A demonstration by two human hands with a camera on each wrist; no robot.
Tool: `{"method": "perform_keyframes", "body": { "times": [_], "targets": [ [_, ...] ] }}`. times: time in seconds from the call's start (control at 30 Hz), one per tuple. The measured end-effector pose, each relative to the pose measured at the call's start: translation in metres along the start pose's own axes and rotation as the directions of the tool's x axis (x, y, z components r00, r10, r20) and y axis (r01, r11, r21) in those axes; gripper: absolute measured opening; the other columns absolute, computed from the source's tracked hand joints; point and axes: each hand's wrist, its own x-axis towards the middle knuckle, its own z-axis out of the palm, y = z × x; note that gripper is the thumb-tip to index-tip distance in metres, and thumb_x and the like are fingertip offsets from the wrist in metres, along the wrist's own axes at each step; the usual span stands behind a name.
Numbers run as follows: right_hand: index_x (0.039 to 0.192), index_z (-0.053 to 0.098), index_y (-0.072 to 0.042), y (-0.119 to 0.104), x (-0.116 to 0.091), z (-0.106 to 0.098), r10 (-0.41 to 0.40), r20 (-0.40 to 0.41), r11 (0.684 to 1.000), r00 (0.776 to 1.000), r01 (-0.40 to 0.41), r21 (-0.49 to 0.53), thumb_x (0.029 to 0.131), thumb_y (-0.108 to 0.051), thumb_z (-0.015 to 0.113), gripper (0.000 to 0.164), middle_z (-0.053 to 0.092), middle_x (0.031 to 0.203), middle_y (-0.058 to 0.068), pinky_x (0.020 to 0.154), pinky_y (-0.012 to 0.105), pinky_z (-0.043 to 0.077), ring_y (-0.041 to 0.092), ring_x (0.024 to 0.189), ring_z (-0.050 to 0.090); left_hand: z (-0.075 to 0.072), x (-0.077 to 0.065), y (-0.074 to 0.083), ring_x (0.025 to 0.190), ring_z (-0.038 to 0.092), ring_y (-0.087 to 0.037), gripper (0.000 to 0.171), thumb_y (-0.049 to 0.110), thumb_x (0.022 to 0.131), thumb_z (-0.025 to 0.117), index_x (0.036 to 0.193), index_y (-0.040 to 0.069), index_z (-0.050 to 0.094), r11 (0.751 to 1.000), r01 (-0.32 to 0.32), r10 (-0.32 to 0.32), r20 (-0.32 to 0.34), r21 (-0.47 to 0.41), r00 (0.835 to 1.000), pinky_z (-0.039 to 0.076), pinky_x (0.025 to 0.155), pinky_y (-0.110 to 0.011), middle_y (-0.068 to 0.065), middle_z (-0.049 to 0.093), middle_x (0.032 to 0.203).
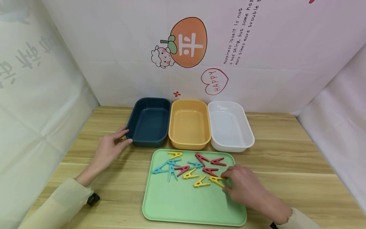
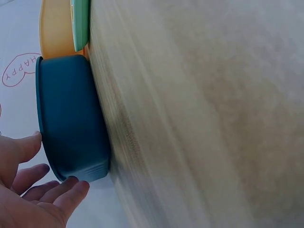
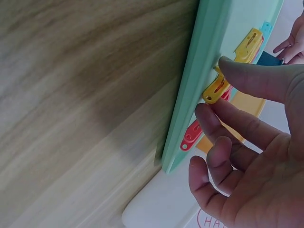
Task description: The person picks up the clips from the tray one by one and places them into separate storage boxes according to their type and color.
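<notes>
Mint-green tray [image 1: 183, 203] carrying yellow pegs [image 1: 201, 182], red pegs [image 1: 210, 171] and light blue pegs [image 1: 171, 171]; behind it a dark blue bin [image 1: 148, 122], a yellow-orange bin [image 1: 189, 124], a white bin [image 1: 230, 125]; pale wood-grain table [image 1: 286, 159].

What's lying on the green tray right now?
On the green tray lie loose clothespins: yellow, red and blue ones. The right hand reaches a yellow one and covers the tray's right part, so anything beneath is hidden.
</notes>
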Motion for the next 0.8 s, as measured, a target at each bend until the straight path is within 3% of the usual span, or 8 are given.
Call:
{"method": "perform_keyframes", "body": {
  "times": [0.8],
  "targets": [
    [0.105, 0.084, -0.011, 0.0087, -0.0003, -0.002, 0.104, 0.026, 0.993, 0.994, -0.105, 0.053, 0.071, -0.013, 0.098, 0.037, 0.075, 0.107, 0.004, 0.087, 0.05, 0.059, 0.027, 0.101, 0.068, 0.0042, -0.0037, 0.0025, 0.122, 0.065, -0.039, 0.039, 0.015, 0.1, 0.077, 0.13, -0.009, 0.07, 0.999, 0.038, -0.038, -0.02, -0.034, 0.999, 0.057, 0.089, -0.042, -0.021, 0.055, 0.151]
  ]
}}
